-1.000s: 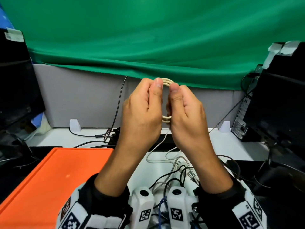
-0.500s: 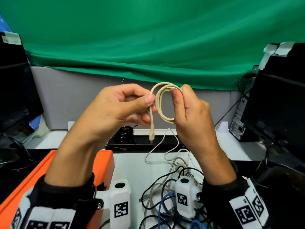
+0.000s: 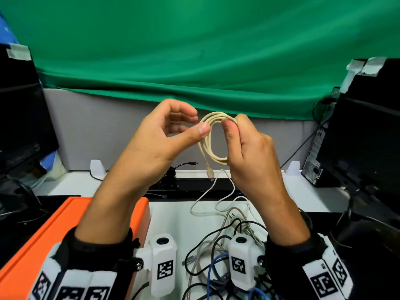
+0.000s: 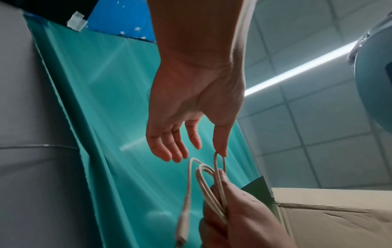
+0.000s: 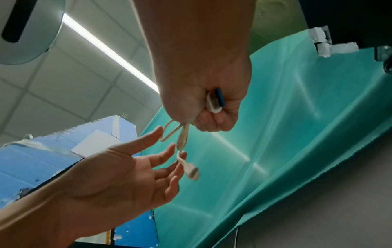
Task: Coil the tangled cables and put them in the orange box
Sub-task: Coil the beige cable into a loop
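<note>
A cream cable [image 3: 204,148] is wound into a small coil held up in front of the green cloth. My right hand [image 3: 232,125] pinches the coil at its top between thumb and fingers. In the right wrist view the right hand [image 5: 212,109] also holds a blue-tipped plug [image 5: 220,99]. The coil's other plug [image 3: 210,173] hangs free below. My left hand [image 3: 195,124] is beside the coil with relaxed fingers; only its thumb tip [image 4: 220,151] touches a loop. The orange box [image 3: 43,234] sits low on the left.
A tangle of black, grey, blue and white cables [image 3: 216,245] lies on the white table under my right wrist. A black power strip [image 3: 194,187] and a coiled black cable [image 3: 166,178] lie at the back. Dark monitors [image 3: 19,126] [image 3: 368,137] flank both sides.
My left hand has let go of the cable strand that it pinched and has opened. The plug end now hangs free. The right hand keeps its hold on the coil.
</note>
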